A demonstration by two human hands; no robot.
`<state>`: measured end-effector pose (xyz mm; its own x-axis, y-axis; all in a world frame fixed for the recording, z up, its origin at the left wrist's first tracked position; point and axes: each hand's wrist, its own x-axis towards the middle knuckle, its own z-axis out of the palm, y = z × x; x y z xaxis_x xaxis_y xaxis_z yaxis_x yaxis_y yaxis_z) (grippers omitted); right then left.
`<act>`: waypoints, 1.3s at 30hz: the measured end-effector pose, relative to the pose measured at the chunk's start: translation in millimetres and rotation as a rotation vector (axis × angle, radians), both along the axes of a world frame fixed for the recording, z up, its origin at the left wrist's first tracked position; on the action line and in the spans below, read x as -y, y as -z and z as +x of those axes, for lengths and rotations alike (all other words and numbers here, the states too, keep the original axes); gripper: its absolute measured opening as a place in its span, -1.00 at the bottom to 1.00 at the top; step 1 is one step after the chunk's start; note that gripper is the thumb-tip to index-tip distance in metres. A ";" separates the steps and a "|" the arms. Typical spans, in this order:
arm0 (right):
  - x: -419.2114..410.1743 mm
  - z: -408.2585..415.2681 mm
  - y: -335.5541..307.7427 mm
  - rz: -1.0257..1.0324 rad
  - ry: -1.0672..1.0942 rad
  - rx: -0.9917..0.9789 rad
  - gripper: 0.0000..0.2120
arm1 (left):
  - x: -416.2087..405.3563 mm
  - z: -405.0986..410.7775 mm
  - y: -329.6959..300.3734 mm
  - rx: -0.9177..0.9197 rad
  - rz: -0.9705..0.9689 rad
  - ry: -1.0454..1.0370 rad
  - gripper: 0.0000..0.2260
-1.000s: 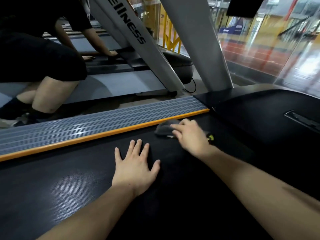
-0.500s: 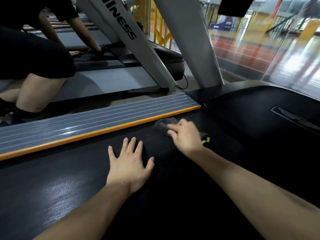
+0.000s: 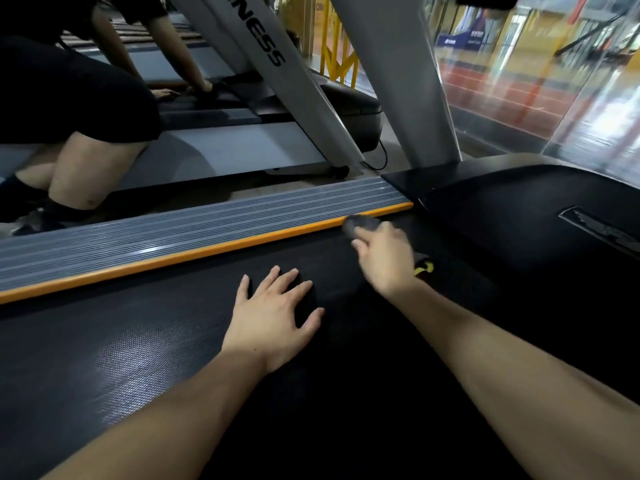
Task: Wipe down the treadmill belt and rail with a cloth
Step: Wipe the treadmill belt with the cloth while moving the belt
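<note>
— Cloth [image 3: 360, 226] first: where is it now?

— I see it as a dark grey wad under my right hand [image 3: 384, 258], on the black belt [image 3: 138, 358] right against the orange strip [image 3: 194, 253] that edges the grey ribbed rail [image 3: 173, 230]. Half a second ago it lay a little short of that strip; now its far end touches it, close to the front corner where the rail meets the black motor cover [image 3: 519, 216].

— And the grip?

— My right hand is curled over the cloth, fingertips pressing it down, the hand blurred. Part of the cloth shows past the fingertips, and a bit with a yellow mark [image 3: 424, 268] shows by the wrist. It is a loose closed hold on the cloth, not a tight fist.

— Your other hand?

— My left hand [image 3: 273, 317] lies flat on the belt, fingers spread, holding nothing. It sits in the same spot on the belt as before.

— Anything else changed?

— A second person [image 3: 69, 109] kneels on the next treadmill to the left, as earlier, hands down on its belt.
</note>
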<state>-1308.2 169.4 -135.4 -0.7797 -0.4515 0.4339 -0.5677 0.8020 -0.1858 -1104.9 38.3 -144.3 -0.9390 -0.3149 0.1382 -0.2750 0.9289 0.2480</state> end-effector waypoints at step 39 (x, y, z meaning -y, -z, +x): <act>-80.6 -27.8 -2.5 0.070 -0.154 -0.060 -0.73 | 2.2 3.3 4.2 -0.085 0.008 0.042 -0.47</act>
